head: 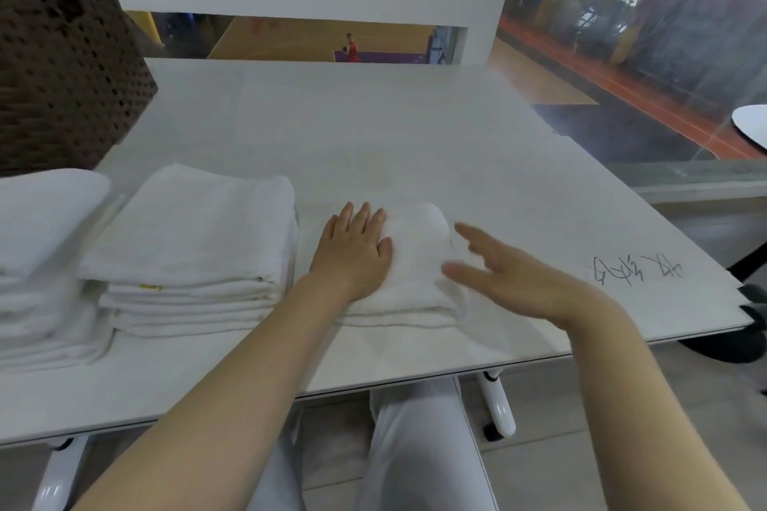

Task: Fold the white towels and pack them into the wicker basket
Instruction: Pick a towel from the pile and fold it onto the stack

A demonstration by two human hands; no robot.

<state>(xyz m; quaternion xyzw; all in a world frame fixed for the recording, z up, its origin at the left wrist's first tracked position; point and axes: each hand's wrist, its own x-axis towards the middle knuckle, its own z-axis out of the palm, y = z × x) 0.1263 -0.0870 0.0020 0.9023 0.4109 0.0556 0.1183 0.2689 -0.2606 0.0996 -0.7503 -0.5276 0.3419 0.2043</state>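
On the white worktop [373, 129], the wicker basket [66, 66] stands far left, behind two stacks of folded towels [195, 245]. The left hand [352, 249] presses flat on a small folded towel [415, 257]. The right hand [510, 278] hovers beside it, fingers spread, holding nothing.

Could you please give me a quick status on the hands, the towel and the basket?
Left hand flat on folded towel, right hand open beside it. Two towel stacks waiting. Basket far left, path clear.
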